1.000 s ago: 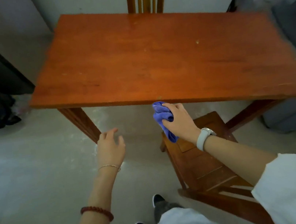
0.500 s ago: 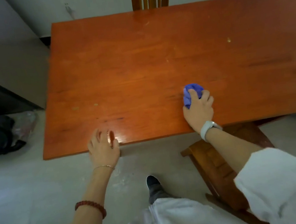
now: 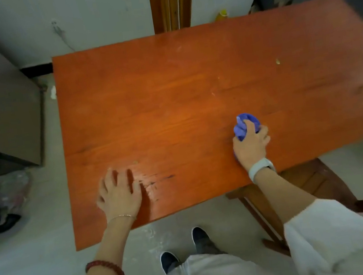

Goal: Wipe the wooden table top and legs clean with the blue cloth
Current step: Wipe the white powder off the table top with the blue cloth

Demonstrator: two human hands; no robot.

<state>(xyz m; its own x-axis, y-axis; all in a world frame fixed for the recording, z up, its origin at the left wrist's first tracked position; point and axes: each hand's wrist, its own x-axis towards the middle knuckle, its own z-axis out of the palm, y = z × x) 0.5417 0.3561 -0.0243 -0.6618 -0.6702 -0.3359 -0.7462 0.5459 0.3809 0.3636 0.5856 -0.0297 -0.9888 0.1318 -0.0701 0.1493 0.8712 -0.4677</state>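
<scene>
Your right hand has its fingers curled round the bunched blue cloth and presses it onto the reddish-brown rectangular wooden table top, near the near edge and toward the right corner; your left hand lies flat with fingers spread, holding nothing, resting on the tabletop by the near edge toward the left corner. The cloth is wadded into a ball and mostly sticks out past your fingertips, part of it tucked under the palm. It looks soft, light and limp, so it'll fold and slip out of shape; grip it where you have it, a wad in the palm with the fingers over the top, and keep a flat face down so it drags rather than rolls. Spreading it wider would likely cover more per stroke. Wood looks smooth and glossy, glare at the right edge, so the cloth should slide easily. Pale specks sit toward the far right of the tabletop, and scuffs and a dark streak just beside your left hand. Judging from those, the top is barely started and the legs not yet done; legs aren't visible here. A wooden chair stands under the near right edge, a second chair back past the far edge.
</scene>
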